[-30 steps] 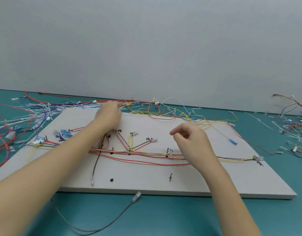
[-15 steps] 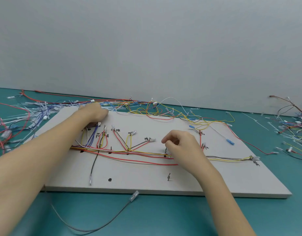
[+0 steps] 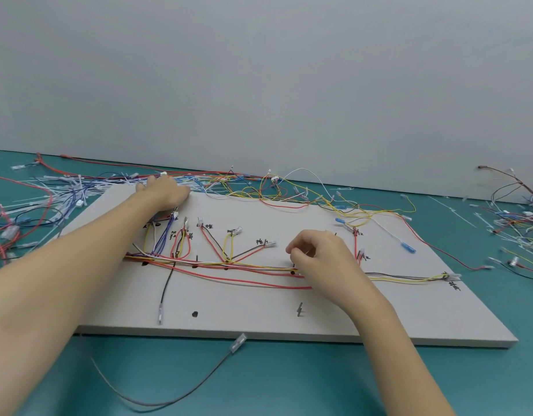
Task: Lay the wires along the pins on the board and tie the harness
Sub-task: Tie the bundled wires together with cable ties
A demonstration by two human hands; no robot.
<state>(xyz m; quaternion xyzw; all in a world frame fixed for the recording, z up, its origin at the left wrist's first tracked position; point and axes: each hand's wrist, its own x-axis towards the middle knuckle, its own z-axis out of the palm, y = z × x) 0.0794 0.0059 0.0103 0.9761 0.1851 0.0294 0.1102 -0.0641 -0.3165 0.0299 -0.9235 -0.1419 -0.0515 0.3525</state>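
The pale board (image 3: 259, 310) lies flat on the teal table. A bundle of red, yellow and white wires (image 3: 244, 267) runs left to right along its dark pins, with short branches rising to clear connectors. My right hand (image 3: 322, 262) rests on the bundle near the board's middle, and its thumb and forefinger pinch a thin pale strand (image 3: 304, 252) above a pin. My left hand (image 3: 164, 193) reaches over the board's far left edge into a heap of white ties and blue wires (image 3: 79, 190). Its fingertips are hidden behind the hand.
A loose grey wire with a clear connector (image 3: 238, 345) curls on the table in front of the board. Tangled wires lie at far left (image 3: 19, 223), along the wall (image 3: 274, 193) and at far right (image 3: 517, 223). A black wire (image 3: 167, 283) hangs toward the board's front.
My left hand has moved left and away, from above the branches to the board's far left edge. My right hand has dropped from mid-air onto the wire bundle.
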